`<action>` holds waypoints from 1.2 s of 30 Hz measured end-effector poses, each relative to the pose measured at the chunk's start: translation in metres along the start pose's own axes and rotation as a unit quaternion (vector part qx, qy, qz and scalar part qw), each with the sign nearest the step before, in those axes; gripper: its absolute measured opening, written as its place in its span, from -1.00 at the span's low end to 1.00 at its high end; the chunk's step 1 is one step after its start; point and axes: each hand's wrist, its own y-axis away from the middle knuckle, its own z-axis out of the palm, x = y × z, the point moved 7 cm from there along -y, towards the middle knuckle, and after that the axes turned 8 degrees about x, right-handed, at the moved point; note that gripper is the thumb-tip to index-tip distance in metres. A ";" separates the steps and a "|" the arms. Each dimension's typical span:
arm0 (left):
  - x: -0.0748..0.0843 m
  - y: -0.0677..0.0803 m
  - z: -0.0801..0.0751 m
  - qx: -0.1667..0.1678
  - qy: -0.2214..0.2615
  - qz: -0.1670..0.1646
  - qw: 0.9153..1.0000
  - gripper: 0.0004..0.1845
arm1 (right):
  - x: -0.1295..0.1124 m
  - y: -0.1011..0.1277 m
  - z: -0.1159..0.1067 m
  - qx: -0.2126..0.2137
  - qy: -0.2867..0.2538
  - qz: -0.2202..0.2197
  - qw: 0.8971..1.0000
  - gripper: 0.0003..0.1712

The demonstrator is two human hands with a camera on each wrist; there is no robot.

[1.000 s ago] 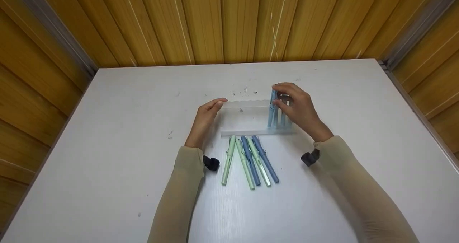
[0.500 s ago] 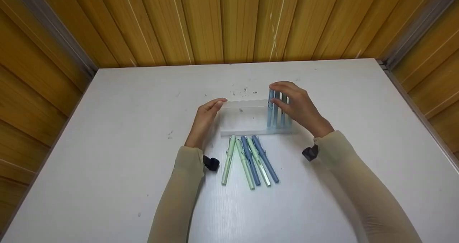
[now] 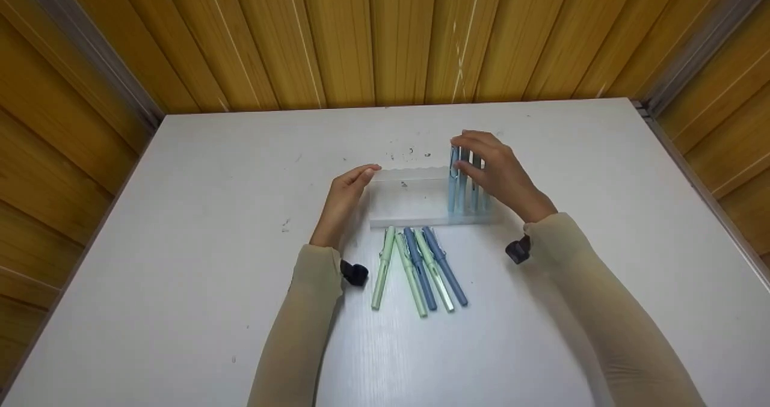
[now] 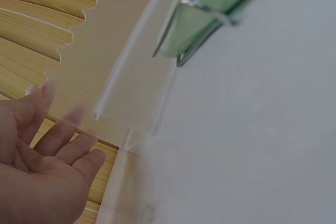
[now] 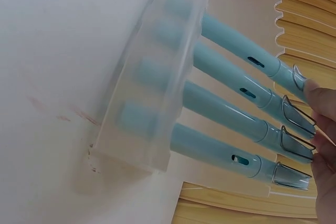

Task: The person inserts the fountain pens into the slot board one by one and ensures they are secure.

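Clear plastic holder (image 3: 415, 199): a frosted, see-through pen stand with a scalloped top edge, standing on the white table (image 3: 180, 214) just past the middle, at about 12 o'clock from the loose pens.
Light blue pens (image 3: 463, 187): four of them stand upright, side by side, in the slots at the holder's right end; the right wrist view shows their lower ends sunk in the frosted base (image 5: 152, 87) and their metal clips near the top.
Right hand (image 3: 496, 172): at 3 o'clock of the holder, fingers curled over the tops of the light blue pens, the fingertips (image 5: 317, 95) touching the clip ends; it pinches the leftmost of the four near its cap.
Left hand (image 3: 346, 196): at 9 o'clock of the holder, fingers straight and loosely together, their tips (image 4: 79, 114) resting against the holder's left edge; the palm faces the holder and holds nothing.
Loose pens (image 3: 418, 269): five lie flat on the table at 6 o'clock of the holder, fanned out, their upper ends just beside its base; three are pale green and two darker blue, some touching.
Green pen clip (image 4: 194, 30): in the left wrist view a pale green pen with a wire clip lies close beside the holder's base.
Sleeves (image 3: 301, 317): both forearms are in beige sleeves, each with a small black device at the wrist.
Wall (image 3: 385, 34): yellow wood-look panels at 12 o'clock behind the table.
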 end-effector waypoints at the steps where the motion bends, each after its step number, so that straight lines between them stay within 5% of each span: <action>1: 0.000 0.000 0.000 0.000 0.000 0.000 1.000 -0.63 | 0.001 0.000 0.000 -0.002 -0.001 0.005 1.000 -0.52; 11: -0.001 -0.001 0.000 0.000 -0.005 -0.016 1.000 -0.61 | 0.003 -0.002 0.003 -0.011 0.012 0.018 1.000 -0.51; 36: -0.001 -0.005 -0.001 0.022 -0.004 0.004 1.000 -0.66 | 0.005 -0.001 0.007 -0.013 0.050 0.030 0.998 -0.47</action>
